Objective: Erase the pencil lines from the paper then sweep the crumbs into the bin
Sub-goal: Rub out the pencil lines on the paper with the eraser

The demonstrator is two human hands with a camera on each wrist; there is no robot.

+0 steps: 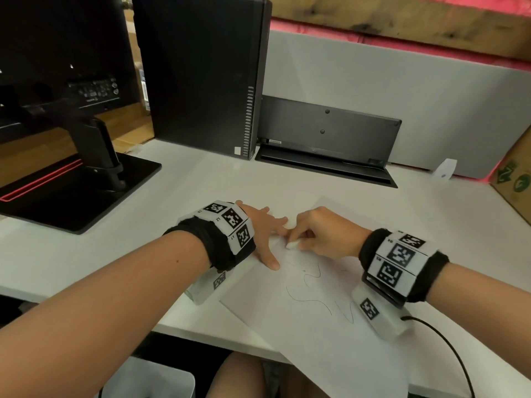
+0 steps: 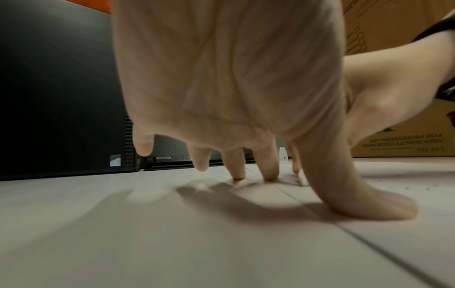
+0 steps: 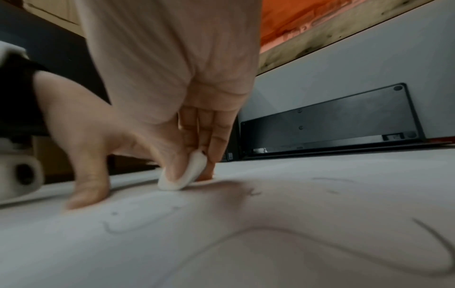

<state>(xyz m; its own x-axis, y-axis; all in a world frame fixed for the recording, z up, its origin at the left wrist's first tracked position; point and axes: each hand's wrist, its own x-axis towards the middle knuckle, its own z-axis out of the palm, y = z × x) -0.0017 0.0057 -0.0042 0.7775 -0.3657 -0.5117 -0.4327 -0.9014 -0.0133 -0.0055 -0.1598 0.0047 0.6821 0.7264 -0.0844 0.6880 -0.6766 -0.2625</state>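
A white sheet of paper (image 1: 313,320) lies askew on the white desk, its near corner hanging over the front edge. Wavy pencil lines (image 1: 313,294) cross its middle; they show close up as pencil lines (image 3: 283,230) in the right wrist view. My right hand (image 1: 319,234) pinches a small white eraser (image 1: 292,245) between thumb and fingers, its end pressed on the paper near the left edge; the eraser (image 3: 183,175) is rounded from wear. My left hand (image 1: 264,231) lies spread with straight fingers (image 2: 270,161), thumb and fingertips pressing on the paper's left edge beside the eraser.
A black computer tower (image 1: 201,76) and a black dock (image 1: 324,139) stand behind the paper. A monitor stand (image 1: 71,182) fills the left. A cardboard box (image 1: 514,173) sits at the right edge. A white bin (image 1: 149,380) stands below the desk's front edge. A black cable (image 1: 448,349) trails right.
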